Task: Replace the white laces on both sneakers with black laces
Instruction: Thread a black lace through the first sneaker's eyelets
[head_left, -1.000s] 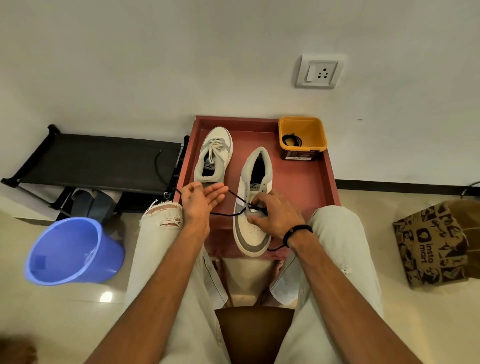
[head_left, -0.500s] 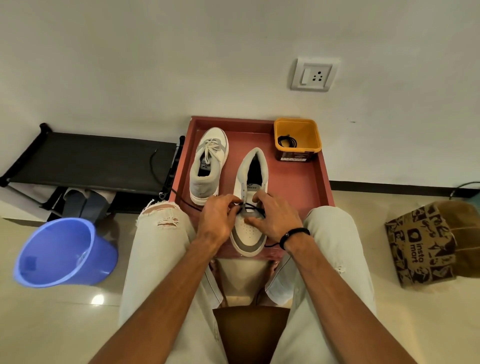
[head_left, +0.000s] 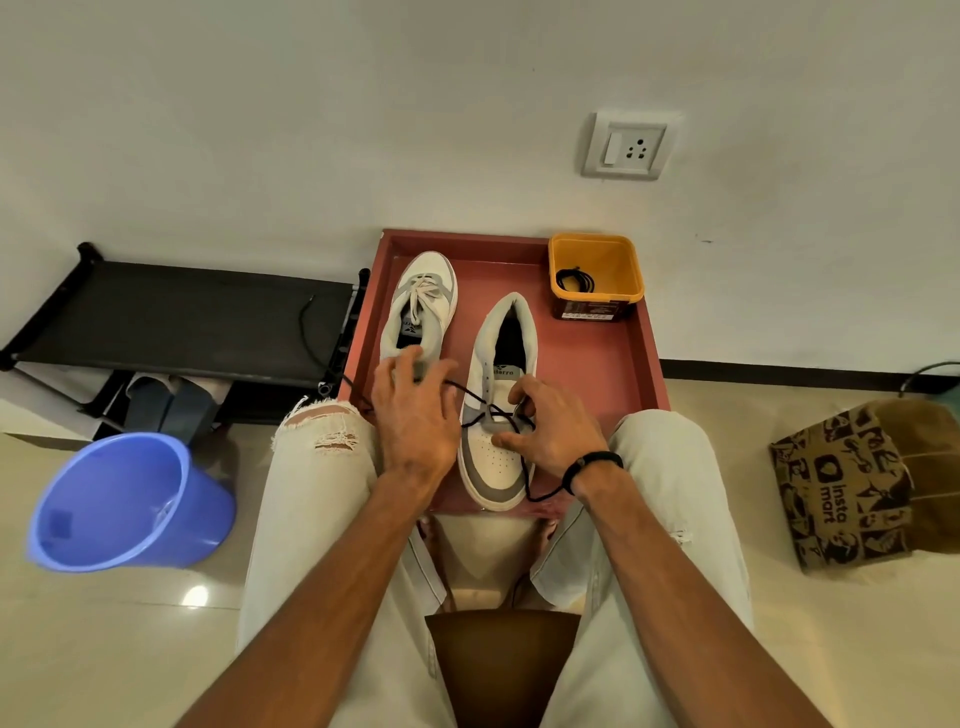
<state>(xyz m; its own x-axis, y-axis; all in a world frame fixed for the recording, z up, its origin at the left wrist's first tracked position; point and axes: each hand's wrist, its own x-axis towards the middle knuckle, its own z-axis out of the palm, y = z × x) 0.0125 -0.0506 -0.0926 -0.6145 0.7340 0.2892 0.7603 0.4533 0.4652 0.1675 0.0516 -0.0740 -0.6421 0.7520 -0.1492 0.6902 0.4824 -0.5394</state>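
Observation:
Two white-and-grey sneakers lie on a red tray (head_left: 623, 374). The left sneaker (head_left: 423, 304) keeps its white laces. The right sneaker (head_left: 498, 405) has a black lace (head_left: 470, 397) threaded through its lowest eyelets. My left hand (head_left: 415, 415) pulls one end of that lace out to the left, fingers spread above it. My right hand (head_left: 553, 426) rests on the shoe's right side and pinches the other strand, which trails down past my wrist. A second coiled black lace (head_left: 574, 280) lies in an orange tub (head_left: 597, 270).
The tray sits on my knees against a white wall. A black rack (head_left: 182, 317) stands at the left with a blue bucket (head_left: 124, 504) in front of it. A printed paper bag (head_left: 852, 478) stands on the floor at the right.
My left hand has moved from the shoe's toe out to the left and up, drawing the black lace taut. My right hand has stayed on the shoe.

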